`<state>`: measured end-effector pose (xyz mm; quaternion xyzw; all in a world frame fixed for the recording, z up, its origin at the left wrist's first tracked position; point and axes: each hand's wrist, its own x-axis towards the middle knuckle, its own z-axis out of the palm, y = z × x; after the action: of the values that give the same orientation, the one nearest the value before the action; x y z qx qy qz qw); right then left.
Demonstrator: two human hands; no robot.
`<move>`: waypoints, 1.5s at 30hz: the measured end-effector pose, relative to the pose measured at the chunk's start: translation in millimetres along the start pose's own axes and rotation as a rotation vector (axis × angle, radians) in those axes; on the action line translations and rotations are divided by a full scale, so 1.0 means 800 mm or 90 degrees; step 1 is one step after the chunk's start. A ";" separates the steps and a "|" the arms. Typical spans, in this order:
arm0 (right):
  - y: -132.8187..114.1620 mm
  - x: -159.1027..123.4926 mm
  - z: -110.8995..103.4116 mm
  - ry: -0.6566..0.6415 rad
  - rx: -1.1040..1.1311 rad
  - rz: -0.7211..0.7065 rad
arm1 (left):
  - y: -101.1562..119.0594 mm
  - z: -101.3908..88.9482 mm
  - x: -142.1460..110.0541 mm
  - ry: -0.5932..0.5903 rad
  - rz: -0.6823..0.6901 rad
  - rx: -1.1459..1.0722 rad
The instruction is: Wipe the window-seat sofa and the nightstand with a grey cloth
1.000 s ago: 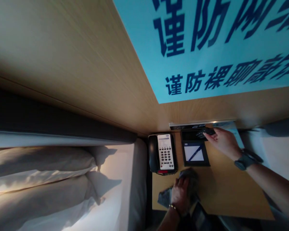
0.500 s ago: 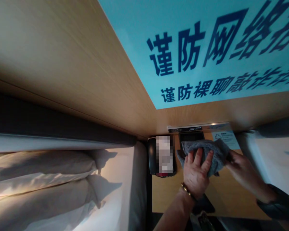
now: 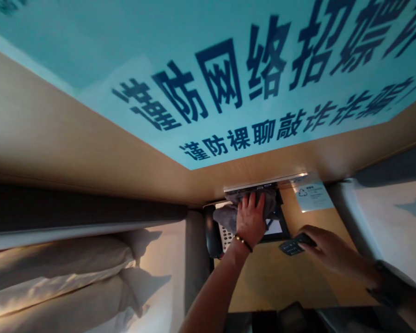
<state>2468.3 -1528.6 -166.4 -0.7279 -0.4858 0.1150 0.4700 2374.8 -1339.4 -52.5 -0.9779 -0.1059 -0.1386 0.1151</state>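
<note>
My left hand [image 3: 250, 219] lies flat with fingers spread, pressing a grey cloth [image 3: 229, 213] against the back of a wooden bedside table [image 3: 263, 277], just under a metal wall strip [image 3: 263, 184]. The cloth covers part of a black telephone [image 3: 212, 233] and the top of a dark tray holding a white notepad [image 3: 273, 226]. My right hand [image 3: 327, 249] grips a small black remote control [image 3: 294, 244] over the table's right half. I wear a bracelet on my left wrist and a dark watch on the right.
A bed with white pillows [image 3: 55, 273] and a dark headboard [image 3: 72, 208] lies to the left. A large blue sign with dark characters [image 3: 229, 83] fills the wooden wall above. A small white card [image 3: 312, 196] leans at the table's back right. More white bedding [image 3: 391, 217] is on the right.
My left hand slid the cloth from the table's front to the back, under the metal strip. My right hand brought the remote from the back down to the table's right side. The view tilted up.
</note>
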 end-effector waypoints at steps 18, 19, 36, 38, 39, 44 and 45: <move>0.019 0.064 -0.025 -0.008 -0.095 0.048 | -0.062 -0.026 -0.079 -0.015 -0.287 -0.475; 0.018 0.071 -0.024 0.003 -0.130 0.057 | -0.064 -0.034 -0.086 -0.017 -0.299 -0.510; 0.004 0.152 -0.012 0.043 -0.423 0.066 | 0.014 0.052 0.067 -0.196 -0.005 -0.184; 0.009 0.156 -0.015 0.030 -0.417 0.049 | 0.009 0.054 0.084 -0.252 0.024 -0.179; 0.011 0.157 -0.016 0.024 -0.412 0.043 | 0.006 0.053 0.093 -0.278 0.040 -0.178; 0.020 0.160 -0.019 0.007 -0.393 0.030 | -0.001 0.063 0.124 -0.357 0.081 -0.164; 0.021 0.160 -0.019 0.004 -0.390 0.027 | -0.001 0.067 0.127 -0.355 0.077 -0.155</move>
<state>2552.0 -1434.1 -134.4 -0.8460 -0.4814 -0.0292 0.2274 2482.8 -1307.2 -72.3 -0.9894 -0.0578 0.1303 -0.0284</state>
